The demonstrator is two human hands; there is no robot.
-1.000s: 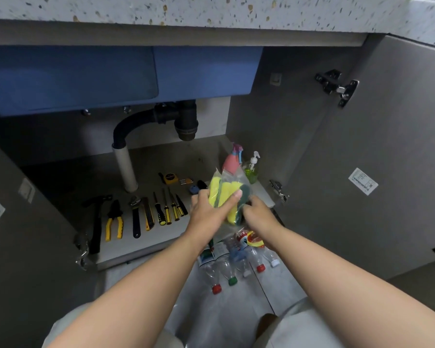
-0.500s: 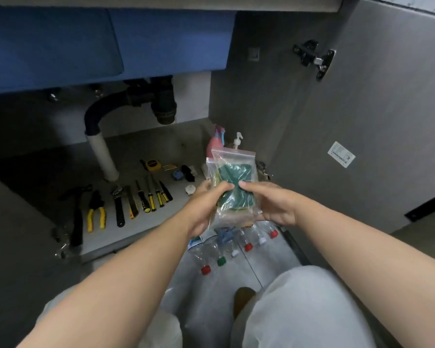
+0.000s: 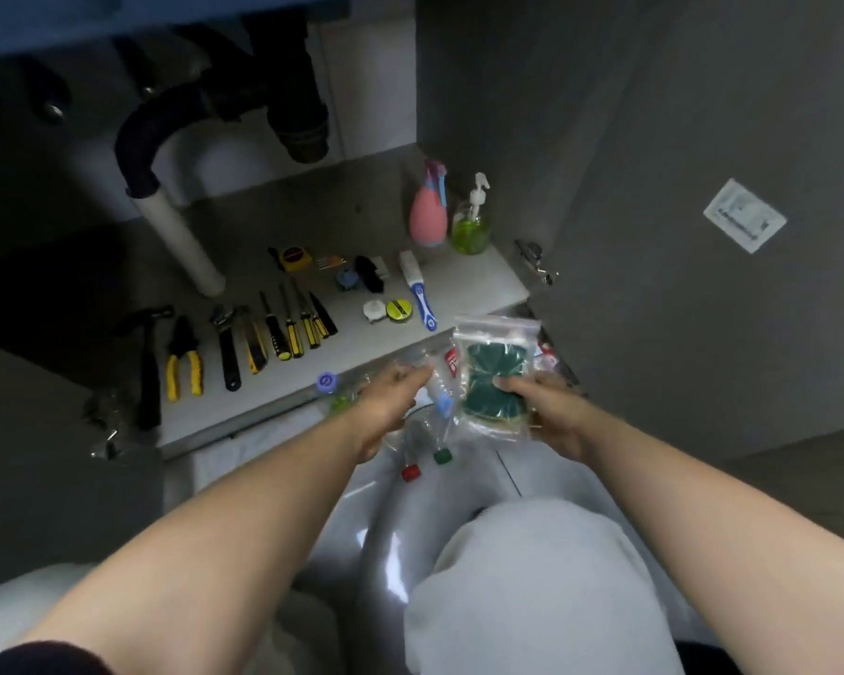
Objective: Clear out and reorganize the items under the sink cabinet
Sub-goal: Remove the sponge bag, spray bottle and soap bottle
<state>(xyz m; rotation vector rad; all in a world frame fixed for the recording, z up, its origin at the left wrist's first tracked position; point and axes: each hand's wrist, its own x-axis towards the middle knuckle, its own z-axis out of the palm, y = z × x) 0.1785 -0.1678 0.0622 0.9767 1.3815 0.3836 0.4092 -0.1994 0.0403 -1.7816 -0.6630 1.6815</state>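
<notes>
The slippery bag of sponges (image 3: 495,377) could be dropped onto the bottles (image 3: 422,448) lying on the floor, since it is pinched only at its lower edge by the right hand (image 3: 549,409). The left hand (image 3: 391,406) is held open and empty just beside it, reaching forward over the bottles, in front of the cabinet shelf (image 3: 469,285).

1. Both forearms are bare from wrist to past the elbow — no watch, band or ring shows on the left hand (image 3: 386,406) or the right hand (image 3: 546,411).
2. A dark sleeve edge (image 3: 35,657) — black or near it — shows at about 8 o'clock in the frame, on the left upper arm.
3. Light grey trousers (image 3: 532,577) of plain, smooth cloth cover the right knee at 6 o'clock; the same pale fabric shows on the left leg at 8 o'clock.
</notes>
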